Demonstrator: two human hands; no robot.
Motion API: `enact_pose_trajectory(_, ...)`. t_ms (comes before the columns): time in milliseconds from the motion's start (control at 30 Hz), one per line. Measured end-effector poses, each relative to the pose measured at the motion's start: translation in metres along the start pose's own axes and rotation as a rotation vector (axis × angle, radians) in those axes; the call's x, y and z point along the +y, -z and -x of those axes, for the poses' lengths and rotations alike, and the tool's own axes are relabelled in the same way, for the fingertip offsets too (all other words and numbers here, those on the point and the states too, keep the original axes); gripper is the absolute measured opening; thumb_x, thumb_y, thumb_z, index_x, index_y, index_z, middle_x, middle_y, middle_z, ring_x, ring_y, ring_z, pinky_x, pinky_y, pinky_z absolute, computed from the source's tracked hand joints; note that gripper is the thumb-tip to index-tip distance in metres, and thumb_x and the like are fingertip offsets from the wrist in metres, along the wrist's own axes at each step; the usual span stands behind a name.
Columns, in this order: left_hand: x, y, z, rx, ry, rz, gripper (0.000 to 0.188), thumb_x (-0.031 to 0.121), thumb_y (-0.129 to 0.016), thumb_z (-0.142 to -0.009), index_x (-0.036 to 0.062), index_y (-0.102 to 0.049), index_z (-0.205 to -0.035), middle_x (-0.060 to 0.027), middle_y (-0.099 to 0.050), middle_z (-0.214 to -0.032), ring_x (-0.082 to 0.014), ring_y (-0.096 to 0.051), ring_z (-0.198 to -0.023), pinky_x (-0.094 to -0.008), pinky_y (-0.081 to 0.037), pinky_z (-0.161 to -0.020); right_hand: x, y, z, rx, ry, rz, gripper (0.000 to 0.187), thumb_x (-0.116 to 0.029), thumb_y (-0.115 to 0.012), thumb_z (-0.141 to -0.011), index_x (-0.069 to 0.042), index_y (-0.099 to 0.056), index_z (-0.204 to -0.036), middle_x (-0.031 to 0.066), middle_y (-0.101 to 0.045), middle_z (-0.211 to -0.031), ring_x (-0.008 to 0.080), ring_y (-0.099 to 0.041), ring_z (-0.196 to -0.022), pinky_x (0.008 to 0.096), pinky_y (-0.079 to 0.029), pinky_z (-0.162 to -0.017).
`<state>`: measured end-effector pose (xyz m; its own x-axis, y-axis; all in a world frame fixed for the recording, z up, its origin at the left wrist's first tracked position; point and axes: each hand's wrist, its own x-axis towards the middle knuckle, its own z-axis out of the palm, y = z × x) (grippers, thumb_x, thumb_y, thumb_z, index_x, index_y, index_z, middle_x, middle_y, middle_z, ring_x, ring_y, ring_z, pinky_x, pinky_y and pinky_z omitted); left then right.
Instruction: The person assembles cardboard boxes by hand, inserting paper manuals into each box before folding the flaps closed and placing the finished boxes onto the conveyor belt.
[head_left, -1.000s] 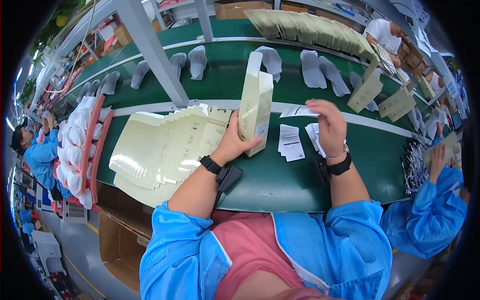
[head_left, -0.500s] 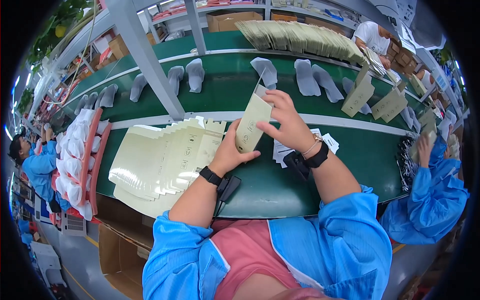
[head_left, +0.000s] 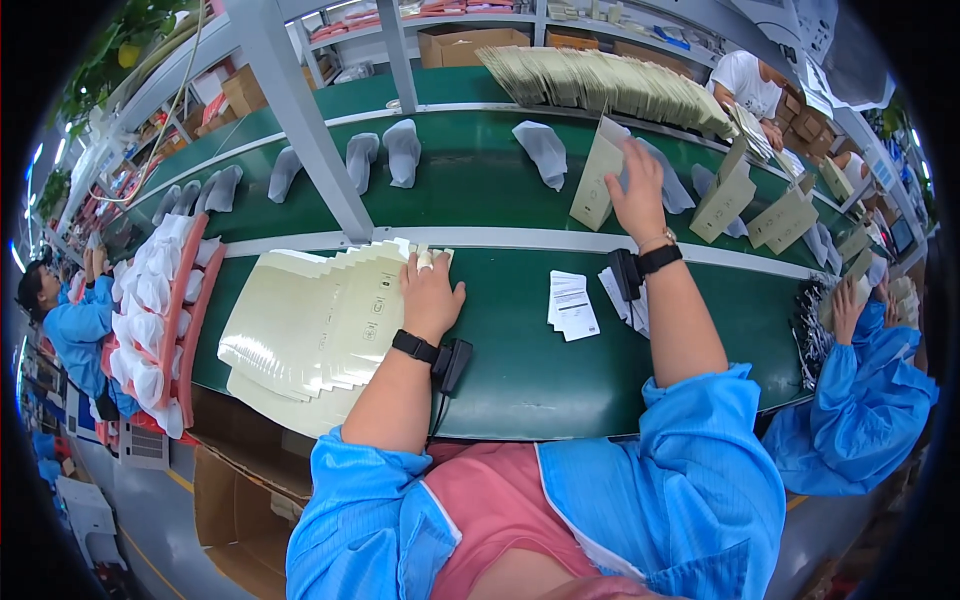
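My left hand rests on the right end of a fanned stack of flat, pale cream cartons, fingers stretched over the top one. White coverings show on some of its fingertips. Out over the green conveyor belt, my right hand is open, its thumb beside a folded cream carton standing upright there. Whether the thumb still touches it I cannot tell. Behind that hand lies a pale, wrapped pouch, partly covered by it.
Printed white leaflets lie on the green worktop. More wrapped pouches and standing cartons line the belt. Red trays of white bundles stand at left. A metal post rises ahead. A co-worker in blue sits at right.
The carton that both hands held now stands on the belt. My right hand has reached forward and right with it; my left hand has moved back left onto the flat carton stack.
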<state>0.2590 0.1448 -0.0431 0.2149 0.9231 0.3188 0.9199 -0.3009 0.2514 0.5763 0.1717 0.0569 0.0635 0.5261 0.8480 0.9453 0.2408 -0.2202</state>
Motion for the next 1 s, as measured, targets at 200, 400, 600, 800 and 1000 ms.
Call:
enact_pose_trajectory(200,0.012,0.003,-0.005,0.175,-0.085,0.098,0.046,0.017,-0.064,-0.077,0.0089,-0.052,-0.12,-0.0174,-0.059,-0.111,-0.0372,-0.046,-0.115,-0.0492,-0.03,-0.098,-0.05,0.001,0.053,-0.178,0.14,-0.31,0.041,-0.006,-0.061,-0.078,-0.006,-0.051,-0.118,0.0142,-0.054,-0.115,0.0317,-0.051,-0.109,0.0401,-0.037,-0.098)
enact_pose_trajectory(400,0.051,0.015,-0.006,0.185,-0.098,0.585,0.043,0.014,-0.065,-0.078,0.0095,-0.052,-0.118,-0.0135,-0.057,-0.118,-0.0348,-0.052,-0.107,-0.0448,-0.035,-0.093,-0.089,-0.025,0.098,-0.816,-0.279,-0.806,0.035,-0.013,-0.062,-0.085,-0.003,-0.051,-0.117,0.0125,-0.06,-0.099,0.0205,-0.061,-0.085,0.0316,-0.049,-0.075)
enact_pose_trajectory(600,0.075,0.021,-0.004,0.162,-0.229,0.809,0.041,0.016,-0.065,-0.078,0.0085,-0.052,-0.117,-0.0152,-0.052,-0.126,-0.037,-0.051,-0.109,-0.0422,-0.037,-0.093,-0.078,-0.016,0.091,-0.762,-0.735,-1.222,0.036,-0.015,-0.063,-0.087,-0.003,-0.049,-0.118,0.0072,-0.061,-0.085,0.0108,-0.061,-0.068,0.024,-0.049,-0.061)
enact_pose_trajectory(800,0.077,0.044,0.001,0.24,-0.228,0.344,0.075,0.031,-0.078,-0.064,0.0104,-0.043,-0.127,-0.0206,-0.038,-0.138,-0.0409,-0.038,-0.124,-0.0512,-0.024,-0.103,-0.067,-0.004,0.073,-0.582,-0.664,-1.239,0.031,-0.011,-0.06,-0.089,-0.004,-0.049,-0.118,0.0085,-0.059,-0.098,0.0104,-0.059,-0.073,0.0226,-0.05,-0.063)
enact_pose_trajectory(1000,0.067,0.053,-0.007,0.366,-0.206,0.25,0.102,0.04,-0.085,-0.049,0.0119,-0.035,-0.134,-0.023,-0.03,-0.142,-0.0397,-0.027,-0.131,-0.0564,-0.014,-0.106,-0.083,0.012,0.066,-0.421,-0.472,-1.25,0.028,-0.01,-0.06,-0.089,-0.004,-0.051,-0.114,0.0085,-0.054,-0.112,0.0101,-0.058,-0.074,0.0228,-0.051,-0.064)
